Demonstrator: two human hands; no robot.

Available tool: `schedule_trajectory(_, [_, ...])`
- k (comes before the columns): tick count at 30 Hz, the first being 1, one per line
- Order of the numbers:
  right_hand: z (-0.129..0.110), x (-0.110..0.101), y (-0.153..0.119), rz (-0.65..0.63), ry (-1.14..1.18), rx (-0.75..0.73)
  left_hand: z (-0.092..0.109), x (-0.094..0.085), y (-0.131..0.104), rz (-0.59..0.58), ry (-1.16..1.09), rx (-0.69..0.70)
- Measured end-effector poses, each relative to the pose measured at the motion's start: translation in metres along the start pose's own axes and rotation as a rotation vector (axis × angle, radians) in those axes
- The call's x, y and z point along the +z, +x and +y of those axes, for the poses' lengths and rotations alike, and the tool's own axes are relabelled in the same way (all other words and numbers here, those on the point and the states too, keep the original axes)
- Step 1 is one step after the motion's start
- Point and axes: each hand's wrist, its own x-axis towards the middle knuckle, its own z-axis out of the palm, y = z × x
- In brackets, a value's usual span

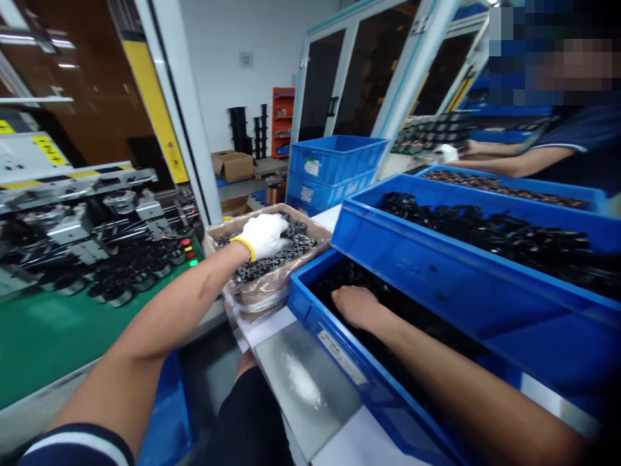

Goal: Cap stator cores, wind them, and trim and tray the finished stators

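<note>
My gloved left hand (266, 237) is over the metal rings (305, 244) in the lined carton (262, 288), my right hand (356, 307) among black parts (337, 277) in the lower blue bin (306, 301). I cannot tell whether either hand's fingers grip anything. Plenty seems left in both; nothing joined shows.

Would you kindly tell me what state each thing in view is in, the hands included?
Left hand: gloved, in the lined carton; grip unclear
Right hand: bare, inside the lower bin; fingertips hidden
Lined carton: open, holding metallic parts
Lower bin: open, holding dark parts
Upper bin: open, holding black parts
Cabinet doors: shut
Far carton: open
</note>
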Motion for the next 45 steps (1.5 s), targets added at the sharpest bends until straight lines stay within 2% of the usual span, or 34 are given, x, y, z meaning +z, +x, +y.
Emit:
schedule_trajectory(2, [0.003, 0.005, -0.002, 0.126, -0.026, -0.030, -0.005, -0.008, -0.052, 0.127, -0.224, -0.114])
schedule_trajectory(3, [0.005, 0.007, -0.002, 0.191, -0.036, -0.052, -0.007, -0.005, -0.082, 0.212, -0.395, -0.189])
schedule_trajectory(5, [0.006, 0.012, 0.000, 0.292, -0.052, -0.099, -0.007, 0.011, -0.142, 0.356, -0.756, -0.333])
schedule_trajectory(7, [0.005, 0.015, 0.002, 0.354, -0.071, -0.143, -0.003, 0.034, -0.197, 0.418, -1.038, -0.360])
schedule_trajectory(8, [0.003, 0.014, 0.003, 0.383, -0.085, -0.161, 0.000, 0.045, -0.222, 0.436, -1.110, -0.356])
schedule_trajectory(11, [-0.005, 0.001, 0.000, 0.502, -0.146, -0.187, 0.009, 0.059, -0.275, 0.515, -1.078, -0.347])
schedule_trajectory(14, [-0.013, -0.030, -0.008, 0.616, -0.204, -0.147, 0.011, 0.047, -0.302, 0.575, -1.017, -0.346])
schedule_trajectory(17, [-0.027, -0.067, -0.017, 0.799, -0.169, -0.117, 0.007, 0.035, -0.306, 0.525, -1.228, -0.420])
schedule_trajectory(20, [-0.054, -0.085, -0.027, 1.100, -0.003, -0.189, 0.010, 0.044, -0.296, 0.542, -1.666, -0.409])
schedule_trajectory(22, [-0.080, -0.079, -0.036, 1.217, 0.133, -0.338, 0.018, 0.059, -0.289, 0.514, -1.962, -0.377])
schedule_trajectory(23, [-0.093, -0.071, -0.042, 1.257, 0.252, -0.493, 0.024, 0.066, -0.286, 0.463, -2.078, -0.378])
schedule_trajectory(24, [-0.107, -0.062, -0.049, 1.270, 0.343, -0.660, 0.030, 0.073, -0.284, 0.399, -2.162, -0.379])
schedule_trajectory(26, [-0.128, -0.042, -0.065, 1.241, 0.399, -0.883, 0.042, 0.084, -0.281, 0.311, -2.232, -0.352])
schedule_trajectory(29, [-0.145, -0.023, -0.086, 1.203, 0.441, -1.027, 0.054, 0.093, -0.277, 0.321, -2.158, -0.251])
schedule_trajectory(33, [-0.147, -0.021, -0.093, 1.207, 0.516, -1.000, 0.056, 0.093, -0.269, 0.377, -1.834, -0.150])
schedule_trajectory(36, [-0.144, -0.022, -0.087, 1.174, 0.501, -0.987, 0.054, 0.087, -0.266, 0.385, -1.640, -0.187])
schedule_trajectory(41, [-0.140, -0.021, -0.075, 1.089, 0.376, -1.141, 0.047, 0.084, -0.270, 0.414, -1.533, -0.265])
schedule_trajectory(45, [-0.140, -0.019, -0.069, 1.155, 0.218, -1.100, 0.041, 0.083, -0.274, 0.375, -1.475, -0.311])
